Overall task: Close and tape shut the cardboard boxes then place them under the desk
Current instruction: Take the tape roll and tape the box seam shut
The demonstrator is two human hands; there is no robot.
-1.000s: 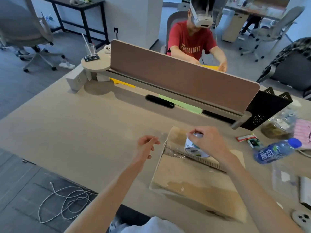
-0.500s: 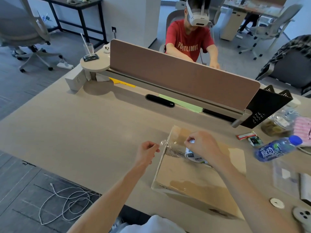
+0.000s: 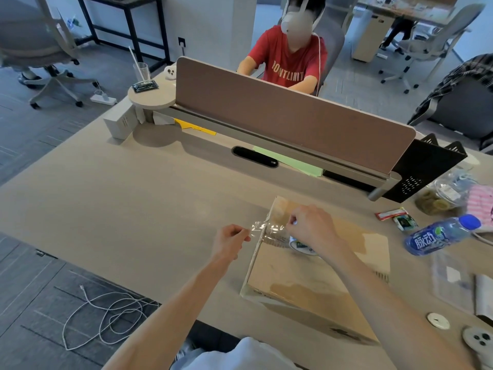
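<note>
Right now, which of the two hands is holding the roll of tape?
The right hand, over the cardboard box, grips the tape roll; the left hand, beside the box, only pinches the free end of the clear tape strip.

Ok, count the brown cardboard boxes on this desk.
1. The cardboard box lies flat on the desk, under the right hand gripping the tape roll; the left hand pinches the tape end. Others may be out of view.

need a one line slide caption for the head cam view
Left hand pinches the clear tape stretched from the tape roll in the right hand, over the cardboard box.
</note>
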